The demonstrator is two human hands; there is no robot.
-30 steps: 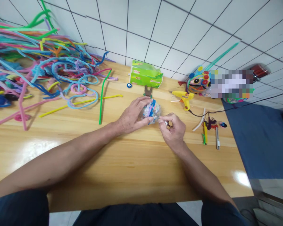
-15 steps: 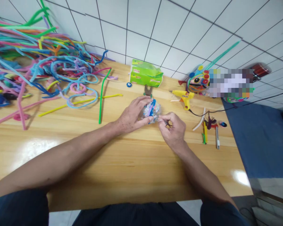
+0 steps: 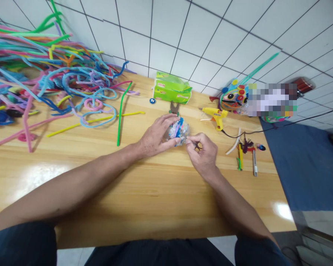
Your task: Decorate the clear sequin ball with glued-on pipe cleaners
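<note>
A clear, roundish plastic piece [image 3: 180, 129] filled with blue, white and purple bits sits on the wooden table. My left hand [image 3: 157, 136] curves around its left side, thumb in front and fingers behind. On its right my right hand [image 3: 204, 150] is closed in a pinch, fingertips at the plastic's edge. A dark looped part [image 3: 197, 146], like a scissor handle, shows between the right thumb and fingers; what the pinch holds is too small to make out. Just behind the plastic piece lie pliers [image 3: 174, 108] with their jaws apart, handles mostly hidden.
Pipe cleaners [image 3: 72, 81] in many colours heap at left. Behind stand a green tissue pack [image 3: 172, 88] and a blue button [image 3: 152, 101]. To the right are a yellow glue gun [image 3: 217, 117] with its cord, a utility knife [image 3: 255, 162] and decorated crafts [image 3: 234, 98].
Both hands keep nearly the same hold around the plastic piece. The view has shifted very slightly; nothing has been taken up or put down.
</note>
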